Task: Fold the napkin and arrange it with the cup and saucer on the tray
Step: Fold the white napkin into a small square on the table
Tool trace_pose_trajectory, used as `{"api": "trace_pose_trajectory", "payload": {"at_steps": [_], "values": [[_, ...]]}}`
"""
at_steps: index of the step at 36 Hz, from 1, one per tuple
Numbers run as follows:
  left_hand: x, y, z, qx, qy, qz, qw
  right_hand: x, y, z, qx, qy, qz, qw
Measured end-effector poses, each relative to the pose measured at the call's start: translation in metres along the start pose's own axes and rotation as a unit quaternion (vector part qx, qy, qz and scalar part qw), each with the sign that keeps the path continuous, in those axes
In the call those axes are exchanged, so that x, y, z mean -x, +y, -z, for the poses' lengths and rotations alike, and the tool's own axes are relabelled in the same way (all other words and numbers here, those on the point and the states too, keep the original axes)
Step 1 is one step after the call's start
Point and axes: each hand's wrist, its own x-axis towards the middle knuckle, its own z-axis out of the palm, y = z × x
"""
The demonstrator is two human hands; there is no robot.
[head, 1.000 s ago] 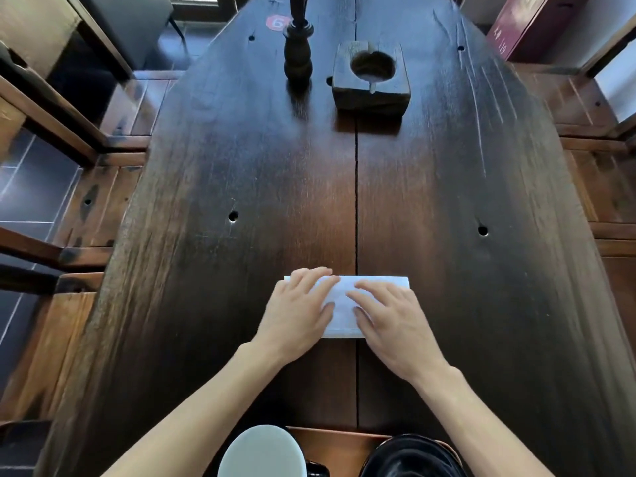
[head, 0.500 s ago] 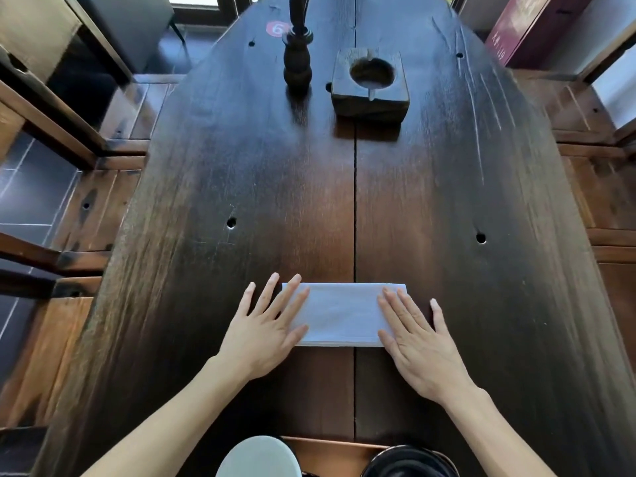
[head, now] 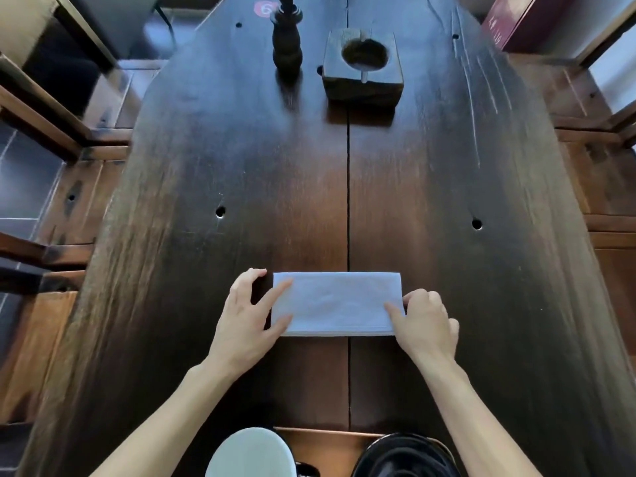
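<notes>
Presently the napkin [head: 335, 304] lies flat as a folded white rectangle on the dark wooden table [head: 447, 235], straddling the centre seam, long edges running 9 to 3 o'clock.

Left hand [head: 246, 316]: forefinger and thumb laid on the napkin's 9 o'clock end, other fingers curled loosely beside the far corner; pressing, not clamping, as far as I can tell. Right hand [head: 425, 320]: fingers curled at the 3 o'clock end, thumb on top, seemingly pinching that short edge.

Handling, judged: very light, soft, limp; layers likely to slide or spring apart. Best taken at a short end or corner, with the other hand pinning.

Surface: old planks, knot holes, scratches at 1 o'clock. Wooden block [head: 363, 65] with round hollow and turned dark post [head: 286, 46] at 12 o'clock. At 6 o'clock, a white cup [head: 251, 454], a dark saucer [head: 402, 456] and a brown tray [head: 327, 442], all partly cut off. Wooden seats at both sides.
</notes>
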Motion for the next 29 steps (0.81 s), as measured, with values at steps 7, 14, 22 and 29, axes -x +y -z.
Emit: {"api": "trace_pose_trajectory", "payload": {"at_steps": [7,14,22,29], "values": [[-0.005,-0.029,0.012,-0.023,0.000,-0.011,1.000,-0.017,0.003,0.012,-0.006,-0.082,-0.020,0.996],[-0.002,-0.024,0.010,-0.094,-0.045,0.002,0.995,-0.013,0.009,0.025,-0.059,-0.116,-0.012,0.991],[-0.001,-0.010,-0.009,-0.176,-0.017,-0.008,0.984,-0.010,0.009,0.057,-0.107,-0.099,0.004,0.989],[-0.001,-0.013,-0.011,-0.188,-0.002,-0.018,0.982,0.019,-0.024,0.081,-0.135,-0.053,0.092,0.985]]}}
